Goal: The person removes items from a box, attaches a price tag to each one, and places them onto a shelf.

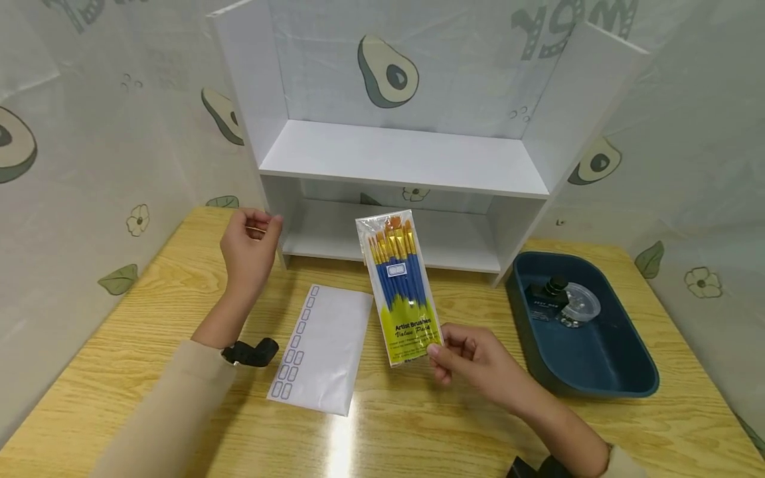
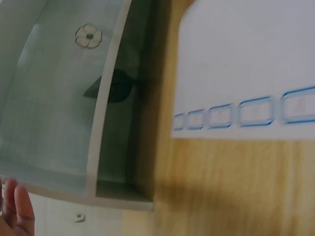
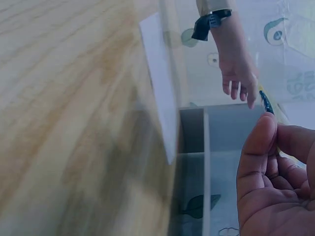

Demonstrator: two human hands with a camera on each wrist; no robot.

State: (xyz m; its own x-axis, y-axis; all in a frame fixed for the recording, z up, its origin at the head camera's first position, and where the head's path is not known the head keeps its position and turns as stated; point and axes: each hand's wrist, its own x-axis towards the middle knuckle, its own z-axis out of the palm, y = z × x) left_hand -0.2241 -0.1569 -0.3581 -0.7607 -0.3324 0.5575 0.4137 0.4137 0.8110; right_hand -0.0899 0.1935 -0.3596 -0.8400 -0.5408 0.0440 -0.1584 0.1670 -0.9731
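Brush pack (image 1: 399,285) upright, long axis pointing toward shelf (image 1: 400,159); right hand (image 1: 472,362) pinches its bottom corner. Left hand (image 1: 251,249) lifted, loosely curled, holding nothing, over the surface (image 1: 149,345).

— How many things sit on the yellow wooden table (image 1: 149,372)?

— One clear plastic pack of blue-handled artist brushes (image 1: 399,285), one white sheet with blue boxes (image 1: 325,345), one white two-tier shelf unit (image 1: 400,159) at twelve o'clock.

— And at three o'clock?

— One dark blue plastic tray (image 1: 603,358), containing one small black bottle (image 1: 550,292) and one round clear lid (image 1: 581,304).

— Hands?

— Two: one left hand (image 1: 250,249), one right hand (image 1: 472,362).
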